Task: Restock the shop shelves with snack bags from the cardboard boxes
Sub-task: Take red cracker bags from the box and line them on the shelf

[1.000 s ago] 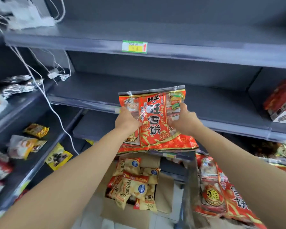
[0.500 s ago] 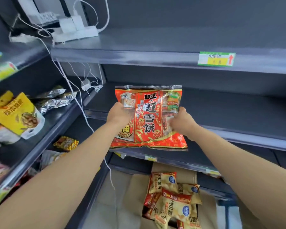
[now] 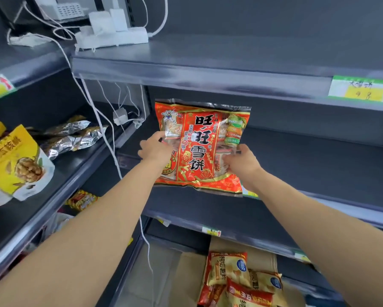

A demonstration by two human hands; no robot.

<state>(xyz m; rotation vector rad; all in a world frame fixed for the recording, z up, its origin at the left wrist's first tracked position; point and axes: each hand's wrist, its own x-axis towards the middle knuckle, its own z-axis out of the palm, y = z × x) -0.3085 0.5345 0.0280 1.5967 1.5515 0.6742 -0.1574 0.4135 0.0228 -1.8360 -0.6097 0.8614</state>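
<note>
A large red snack bag (image 3: 200, 140) with black Chinese characters stands upright at the left end of the grey middle shelf (image 3: 319, 165). My left hand (image 3: 155, 150) grips its left edge and my right hand (image 3: 242, 161) grips its right side, so both hold it. Its bottom edge sits at the shelf's front lip. Below, an open cardboard box (image 3: 190, 273) on the floor holds several yellow and red snack bags (image 3: 230, 271).
A white power strip (image 3: 113, 37) with chargers lies on the upper shelf (image 3: 208, 63), and its white cables (image 3: 102, 120) hang down beside the red bag. The left shelving carries a yellow walnut bag (image 3: 13, 160) and silver foil packs (image 3: 73, 138). A price tag (image 3: 361, 89) marks the upper shelf edge.
The view has swung left and moved closer. Both hands have carried the red bag up and forward onto the middle shelf, still gripping it.
</note>
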